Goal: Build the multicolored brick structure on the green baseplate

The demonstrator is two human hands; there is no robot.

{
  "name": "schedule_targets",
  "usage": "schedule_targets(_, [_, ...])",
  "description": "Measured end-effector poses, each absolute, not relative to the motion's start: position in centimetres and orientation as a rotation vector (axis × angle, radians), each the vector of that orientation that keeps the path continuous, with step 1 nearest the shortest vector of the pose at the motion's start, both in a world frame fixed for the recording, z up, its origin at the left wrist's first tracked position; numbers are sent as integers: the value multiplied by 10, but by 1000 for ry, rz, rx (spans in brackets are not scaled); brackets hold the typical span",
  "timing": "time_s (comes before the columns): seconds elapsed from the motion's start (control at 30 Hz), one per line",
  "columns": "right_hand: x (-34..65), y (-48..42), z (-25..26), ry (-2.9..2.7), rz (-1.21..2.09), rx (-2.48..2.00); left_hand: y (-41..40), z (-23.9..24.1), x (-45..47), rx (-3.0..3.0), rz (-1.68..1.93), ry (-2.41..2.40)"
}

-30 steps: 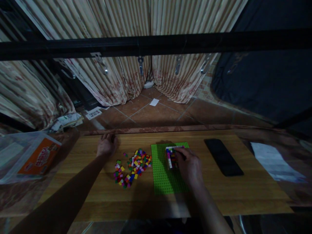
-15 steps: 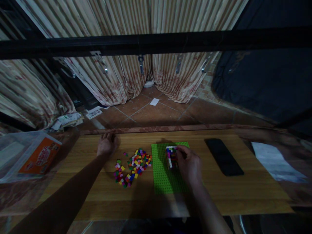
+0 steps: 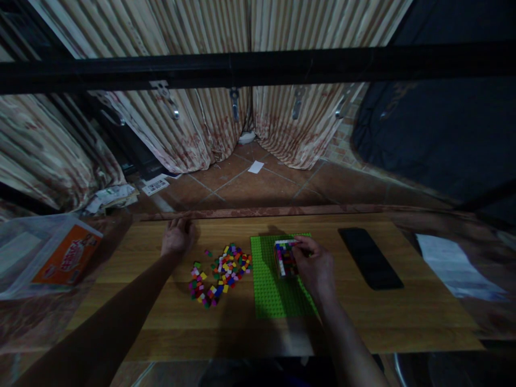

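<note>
On the wooden table lies a green studded baseplate [image 3: 269, 293]. Small multicoloured building bricks form a hollow, box-like structure [image 3: 282, 262] with a white rim on its upper part. My right hand [image 3: 316, 266] is at the structure's far right corner, thumb and fingers pinched on a small reddish building brick that the fingertips partly cover. To the left of the plate is a loose spread of coloured bricks [image 3: 229, 269]. My left hand [image 3: 177, 236] rests near the table's far edge, beyond these bricks, fingers loosely extended and holding nothing.
A black phone-like slab [image 3: 368, 258] lies on the table, right of the baseplate. Off the left end stands a clear plastic box [image 3: 24, 269] with an orange label. A white paper sheet [image 3: 459, 266] is beyond the right end. Striped curtains [image 3: 201, 129] hang behind a dark bar.
My right hand has shifted slightly at the structure's far right corner, its fingers reaching a little farther over the rim. My left hand stays where it was.
</note>
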State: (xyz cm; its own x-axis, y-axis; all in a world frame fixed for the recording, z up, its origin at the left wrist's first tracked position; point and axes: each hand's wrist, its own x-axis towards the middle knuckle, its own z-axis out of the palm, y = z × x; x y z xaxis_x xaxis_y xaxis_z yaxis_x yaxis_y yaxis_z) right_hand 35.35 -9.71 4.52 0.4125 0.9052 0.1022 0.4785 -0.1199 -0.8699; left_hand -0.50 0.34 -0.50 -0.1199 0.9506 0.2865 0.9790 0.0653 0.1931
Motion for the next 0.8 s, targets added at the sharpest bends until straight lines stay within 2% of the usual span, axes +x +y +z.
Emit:
schedule_targets(0.37, [354,-97,39,-1207,610,-1767,1,-1,-3,-2048,-547,-2219])
schedule_targets(0.8, [345,-104,30,-1229,468,-1688,1,5,-2,-2069,-540,-2261])
